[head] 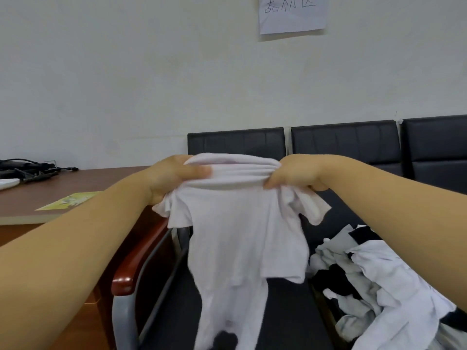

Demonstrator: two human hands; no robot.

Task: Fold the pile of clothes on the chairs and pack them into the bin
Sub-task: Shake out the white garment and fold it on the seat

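- Two hands hold one white garment (240,236) up in front of the chairs (341,145), each at one end of its bunched top edge.
- Left hand (174,175): fingers closed round the fabric, thumb lying across the front of the gathered folds.
- Right hand (295,173): fingers curled and gripping the other end, with a short sleeve sticking out just below it.
- Between the hands the top edge is gathered into a thick roll; the rest hangs loose above the left chair's seat, and its lower end is blurred.
- Pile (384,286): crumpled white, grey and black clothes heaped on the next seat, to the right of the hanging garment and apart from it.
- Chairs: black padded backs in a row against the wall; a reddish wooden armrest (141,251) on a grey metal frame stands at the left end.
- Table (83,183): brown wood, left of the chairs, with a yellow-green booklet (68,201) and black cables (30,168) on it.
- Paper (293,16): a handwritten sheet stuck on the wall above the chairs.
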